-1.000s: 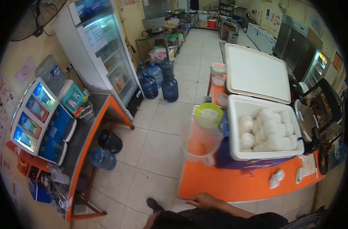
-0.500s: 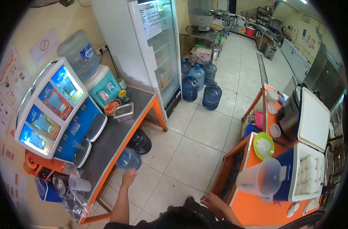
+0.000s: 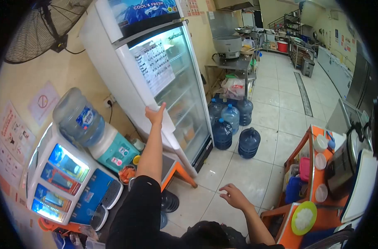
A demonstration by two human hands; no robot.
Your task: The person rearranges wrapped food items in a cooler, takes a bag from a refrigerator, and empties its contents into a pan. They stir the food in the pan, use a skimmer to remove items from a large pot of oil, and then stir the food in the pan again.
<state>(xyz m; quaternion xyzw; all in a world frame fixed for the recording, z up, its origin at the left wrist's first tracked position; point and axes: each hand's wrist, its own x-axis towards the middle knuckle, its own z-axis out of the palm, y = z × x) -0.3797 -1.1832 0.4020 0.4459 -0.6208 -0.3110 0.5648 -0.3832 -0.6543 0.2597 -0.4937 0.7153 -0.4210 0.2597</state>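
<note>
My left hand point(image 3: 156, 115) is raised at the edge of the upright glass-door fridge point(image 3: 182, 95), overlapping its white door frame, with the thumb spread from the fingers. The fridge door looks closed, and a printed sheet point(image 3: 153, 68) hangs on its glass. Over the tiled floor, my right hand point(image 3: 234, 196) hovers with loosely bent fingers and nothing in it. Beside the fridge stand several blue water jugs point(image 3: 249, 143).
At left, a drink dispenser point(image 3: 58, 174) and a water dispenser point(image 3: 114, 153) share the orange-edged table. An orange counter point(image 3: 286, 238) on the right carries a lime-green plate point(image 3: 315, 213) of white stuff. A tiled aisle point(image 3: 276, 120) runs back between fridge and counter.
My left hand has risen from beside the left table to the fridge door's edge. My right hand has lifted forward. The view has moved nearer the fridge.
</note>
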